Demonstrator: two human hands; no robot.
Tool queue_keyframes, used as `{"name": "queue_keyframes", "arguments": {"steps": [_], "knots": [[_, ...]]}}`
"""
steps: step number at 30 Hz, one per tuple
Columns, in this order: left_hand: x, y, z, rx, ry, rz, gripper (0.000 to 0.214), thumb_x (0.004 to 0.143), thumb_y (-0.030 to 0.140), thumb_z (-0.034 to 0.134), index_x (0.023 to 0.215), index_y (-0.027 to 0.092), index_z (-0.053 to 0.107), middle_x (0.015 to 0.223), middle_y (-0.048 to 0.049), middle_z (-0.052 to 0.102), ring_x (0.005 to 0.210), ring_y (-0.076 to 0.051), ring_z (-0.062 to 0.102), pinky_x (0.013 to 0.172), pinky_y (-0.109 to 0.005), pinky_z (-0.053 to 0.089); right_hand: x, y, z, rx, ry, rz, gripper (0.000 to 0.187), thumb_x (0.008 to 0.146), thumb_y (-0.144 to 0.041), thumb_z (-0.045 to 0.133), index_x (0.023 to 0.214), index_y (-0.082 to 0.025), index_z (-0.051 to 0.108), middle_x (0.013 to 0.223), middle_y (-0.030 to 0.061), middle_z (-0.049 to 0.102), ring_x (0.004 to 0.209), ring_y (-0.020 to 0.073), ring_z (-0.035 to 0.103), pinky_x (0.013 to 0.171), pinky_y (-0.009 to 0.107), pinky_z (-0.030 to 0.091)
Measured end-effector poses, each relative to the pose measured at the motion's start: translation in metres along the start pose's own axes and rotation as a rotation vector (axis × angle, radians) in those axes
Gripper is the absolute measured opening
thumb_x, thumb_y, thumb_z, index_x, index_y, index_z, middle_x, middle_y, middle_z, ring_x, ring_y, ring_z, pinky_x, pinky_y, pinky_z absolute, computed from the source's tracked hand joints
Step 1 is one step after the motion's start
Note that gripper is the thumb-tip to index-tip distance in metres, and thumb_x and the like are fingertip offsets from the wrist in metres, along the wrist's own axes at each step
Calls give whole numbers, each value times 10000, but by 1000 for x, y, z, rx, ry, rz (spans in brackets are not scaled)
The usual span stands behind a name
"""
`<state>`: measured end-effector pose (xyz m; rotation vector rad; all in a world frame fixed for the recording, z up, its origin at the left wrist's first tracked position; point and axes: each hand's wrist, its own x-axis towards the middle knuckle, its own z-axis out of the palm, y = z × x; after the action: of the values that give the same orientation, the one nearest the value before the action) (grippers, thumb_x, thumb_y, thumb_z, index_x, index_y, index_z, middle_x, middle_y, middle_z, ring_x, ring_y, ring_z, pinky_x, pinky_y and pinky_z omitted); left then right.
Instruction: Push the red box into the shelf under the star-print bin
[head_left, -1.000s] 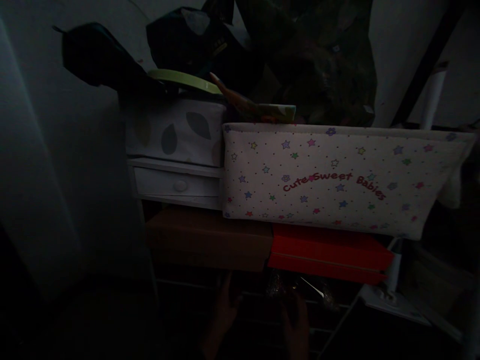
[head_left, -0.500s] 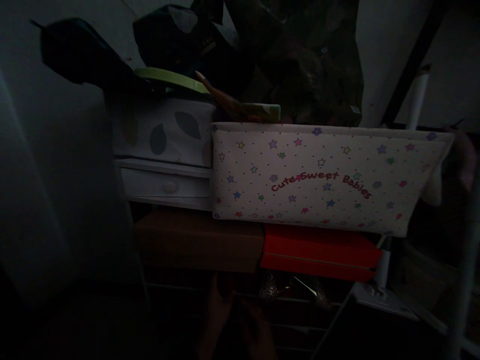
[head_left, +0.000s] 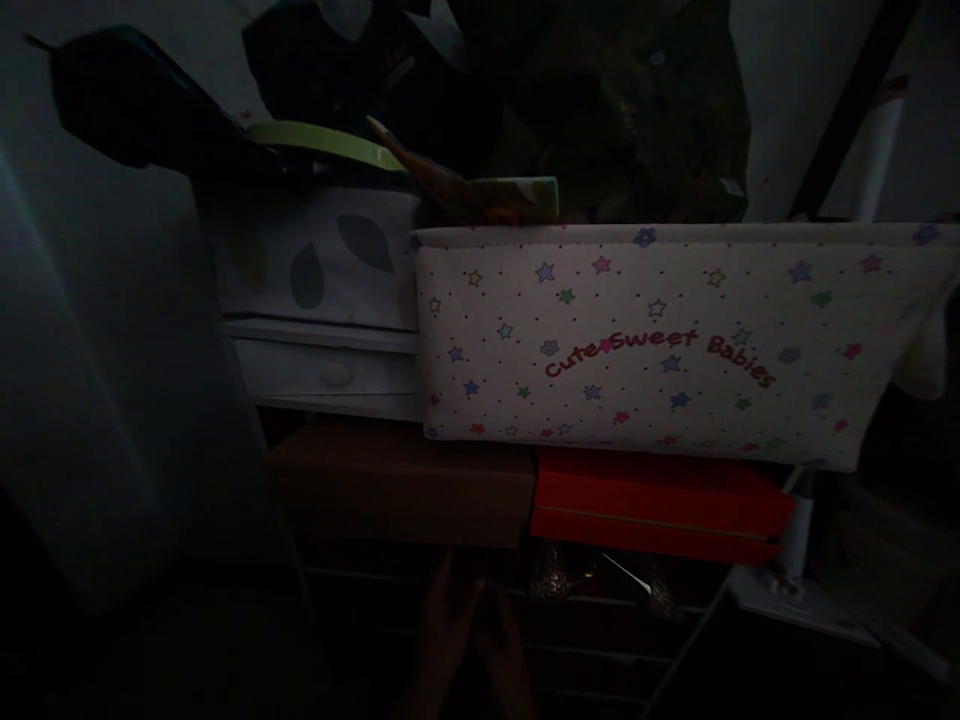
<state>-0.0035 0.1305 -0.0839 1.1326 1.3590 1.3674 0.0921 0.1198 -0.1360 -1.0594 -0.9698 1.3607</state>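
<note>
The brown box (head_left: pixel 405 492) sits above left hand (head_left: pixel 444 622) and right hand (head_left: pixel 504 640), grip too dark to tell.

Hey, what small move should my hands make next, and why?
Perhaps bring your left hand and right hand into better light: they're close together below the brown box, where it's too dark to tell whether they hold anything.

We count two hands (head_left: pixel 442 625) (head_left: pixel 501 645), two glittery shoes (head_left: pixel 550 577) (head_left: pixel 663 592), two lidded boxes (head_left: pixel 401 490) (head_left: pixel 660 500), one starry bin (head_left: pixel 637 310), one leaf-print box (head_left: pixel 330 270), one drawer (head_left: pixel 281 370), one knob (head_left: pixel 336 373) and one green band (head_left: pixel 330 141).
</note>
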Motion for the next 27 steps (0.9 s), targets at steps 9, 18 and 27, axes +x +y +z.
{"name": "queue_keyframes", "arguments": {"steps": [9, 18, 27], "knots": [[12, 3, 1, 54, 50, 2, 690, 786, 558, 530, 1306, 113, 443, 1391, -216, 531, 1307, -292, 497, 1115, -448, 379, -4, -10, 5, -293, -77, -169, 639, 796, -447, 546, 1381, -216, 438, 1529, 112, 347, 1417, 241, 325, 1187, 485, 231], [27, -20, 5, 156, 99, -15, 623, 801, 508, 472, 1280, 110, 487, 1403, -230, 532, 1302, -294, 516, 1088, -435, 412, 6, -9, 1, -398, -104, -248, 581, 803, -357, 497, 1358, -187, 472, 1489, 142, 420, 1382, 251, 390, 1171, 503, 276], [22, -25, 5, 221, 168, 39, 559, 821, 429, 450, 1265, 98, 527, 1401, -229, 537, 1300, -301, 518, 1108, -458, 393, -3, -12, -16, -437, 207, -311, 677, 863, -505, 427, 1430, -158, 298, 1553, 153, 290, 1433, 276, 279, 1192, 544, 214]]}}
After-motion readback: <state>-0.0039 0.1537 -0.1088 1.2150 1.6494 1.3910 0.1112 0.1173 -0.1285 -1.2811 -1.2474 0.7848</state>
